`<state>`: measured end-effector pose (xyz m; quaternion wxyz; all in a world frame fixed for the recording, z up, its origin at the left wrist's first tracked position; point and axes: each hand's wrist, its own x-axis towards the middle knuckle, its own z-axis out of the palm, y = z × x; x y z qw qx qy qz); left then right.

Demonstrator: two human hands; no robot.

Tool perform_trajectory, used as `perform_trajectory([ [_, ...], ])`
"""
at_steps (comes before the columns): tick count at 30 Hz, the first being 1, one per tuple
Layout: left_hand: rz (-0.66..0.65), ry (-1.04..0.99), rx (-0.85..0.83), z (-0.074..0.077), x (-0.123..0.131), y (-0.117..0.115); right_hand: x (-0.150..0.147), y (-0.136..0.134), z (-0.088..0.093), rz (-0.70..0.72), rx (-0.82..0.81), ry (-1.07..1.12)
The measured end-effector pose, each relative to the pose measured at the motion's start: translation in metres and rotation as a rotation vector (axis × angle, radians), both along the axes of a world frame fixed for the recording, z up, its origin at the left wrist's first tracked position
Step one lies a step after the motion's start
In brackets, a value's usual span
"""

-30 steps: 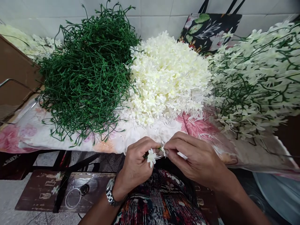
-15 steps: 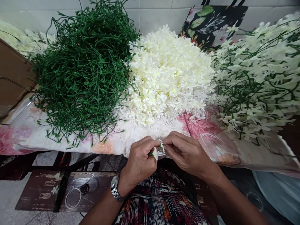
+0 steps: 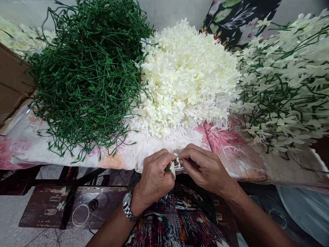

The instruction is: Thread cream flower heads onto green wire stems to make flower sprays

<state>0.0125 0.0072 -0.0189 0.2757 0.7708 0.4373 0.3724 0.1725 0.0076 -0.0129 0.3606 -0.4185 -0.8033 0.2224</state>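
Note:
My left hand (image 3: pixel 157 173) is closed round a green artificial stem, and white petals (image 3: pixel 173 168) with thin white threads stick out beside its thumb. Close against it, my right hand (image 3: pixel 203 168) pinches a small white blossom piece (image 3: pixel 178 159) between thumb and fingertips. The two hands nearly meet above my lap, at the front edge of the table. Just beyond them is a heap of loose cream-white artificial blossoms (image 3: pixel 187 79). To the left of that heap lies a big tangle of green plastic stems (image 3: pixel 89 75).
White-flowered sprays on green stems (image 3: pixel 288 103) are piled at the right. A cardboard box (image 3: pixel 12 85) stands at the far left. Floral cloth (image 3: pixel 118 161) covers the table. Below are a brown board (image 3: pixel 102 202) holding a clear ring-shaped item (image 3: pixel 81 215), and a pale blue basin (image 3: pixel 303 209).
Both hands stay in about the same place, still pinching. A little more of the white petals and threads shows beside my left hand. The view has shifted slightly.

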Motion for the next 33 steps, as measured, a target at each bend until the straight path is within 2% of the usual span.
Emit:
perform_trajectory([
  [7, 0.035, -0.002, -0.017, 0.001, 0.002, 0.001, -0.001, 0.0, -0.004, -0.013, 0.015, 0.04],
  [13, 0.009, -0.09, -0.205, 0.009, -0.003, 0.002, 0.002, 0.003, 0.0, -0.015, -0.122, 0.174],
  [17, 0.026, -0.144, -0.214, 0.013, -0.005, 0.001, 0.002, 0.002, 0.002, -0.038, -0.175, 0.231],
  [27, 0.048, -0.278, -0.18, 0.011, 0.0, 0.001, -0.002, 0.001, 0.004, -0.043, -0.033, 0.166],
  [33, 0.055, -0.256, -0.208, 0.007, 0.0, 0.0, -0.005, 0.0, 0.0, -0.041, 0.001, 0.155],
])
